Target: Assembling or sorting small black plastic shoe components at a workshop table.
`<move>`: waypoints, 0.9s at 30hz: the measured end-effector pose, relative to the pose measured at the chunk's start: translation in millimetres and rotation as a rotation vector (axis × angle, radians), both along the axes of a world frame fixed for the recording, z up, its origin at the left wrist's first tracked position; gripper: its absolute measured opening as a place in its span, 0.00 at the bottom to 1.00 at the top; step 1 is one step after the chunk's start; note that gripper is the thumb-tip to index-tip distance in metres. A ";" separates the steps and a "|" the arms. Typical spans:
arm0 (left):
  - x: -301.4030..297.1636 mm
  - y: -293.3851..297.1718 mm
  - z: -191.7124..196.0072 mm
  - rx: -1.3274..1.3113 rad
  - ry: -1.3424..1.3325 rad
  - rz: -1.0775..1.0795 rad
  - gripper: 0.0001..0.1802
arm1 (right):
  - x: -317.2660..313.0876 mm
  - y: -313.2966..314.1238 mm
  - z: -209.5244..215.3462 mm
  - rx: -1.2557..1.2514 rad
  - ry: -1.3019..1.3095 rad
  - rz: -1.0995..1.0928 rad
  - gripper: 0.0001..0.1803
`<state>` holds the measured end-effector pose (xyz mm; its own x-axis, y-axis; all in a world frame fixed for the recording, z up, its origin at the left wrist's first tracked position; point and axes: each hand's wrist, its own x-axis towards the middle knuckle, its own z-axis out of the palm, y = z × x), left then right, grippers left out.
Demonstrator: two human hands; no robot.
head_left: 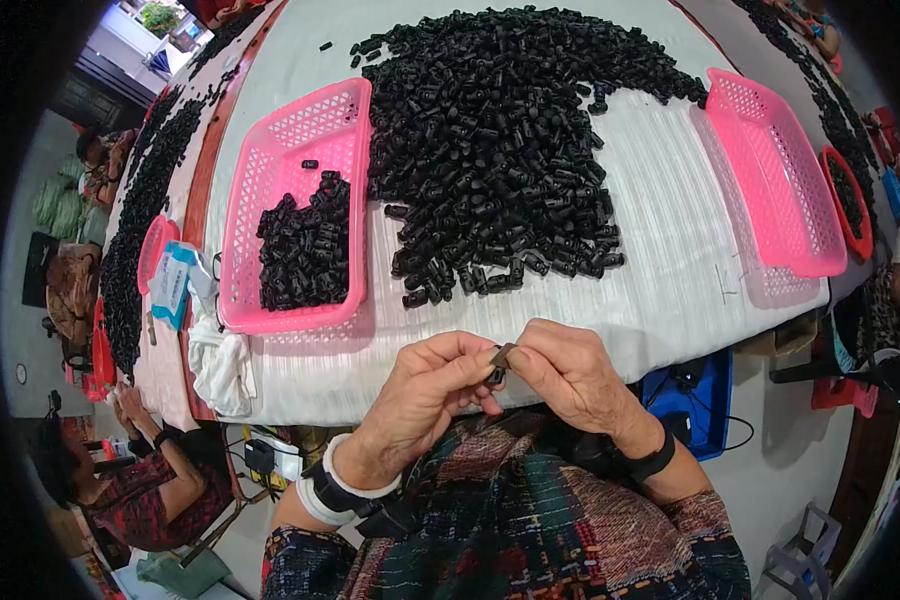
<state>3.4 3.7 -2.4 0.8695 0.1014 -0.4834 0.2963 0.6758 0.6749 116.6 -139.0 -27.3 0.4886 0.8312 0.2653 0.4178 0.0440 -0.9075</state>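
Note:
Close to my body, at the table's near edge, my left hand (425,375) and my right hand (570,375) meet with fingertips pinched together. My left fingers are closed round a small black plastic part (496,377), mostly hidden by them. Between my right thumb and forefinger is a short, flat brown strip (504,356), which lies against the top of the part. Just beyond my hands spreads a large heap of similar black plastic parts (490,170). Left of the heap, a pink basket (363,240) holds a smaller pile of them.
Another pink basket (770,190) stands at the right edge of the white-covered table (660,200). A blue-and-white packet (173,285) and a white cloth (220,370) lie at left. A blue tray (712,400) sits below the edge. Another person (155,485) works at left.

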 end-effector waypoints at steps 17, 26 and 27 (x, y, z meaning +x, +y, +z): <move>4.3 2.2 -4.3 -0.055 0.012 0.045 0.09 | 7.4 -6.2 -0.9 0.190 0.051 -0.035 0.10; -0.9 -8.0 0.8 -0.095 0.009 0.098 0.10 | -16.9 8.8 -1.8 0.347 -0.634 -0.292 0.17; -2.7 -7.5 1.1 -0.108 -0.014 0.099 0.10 | -17.8 9.8 -1.7 0.344 -0.664 -0.291 0.16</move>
<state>0.8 -3.8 -1.2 0.8645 0.1346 -0.4842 0.2162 0.7702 0.6000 98.8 -129.2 -29.0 0.3233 0.5130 0.7952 0.9036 0.0822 -0.4204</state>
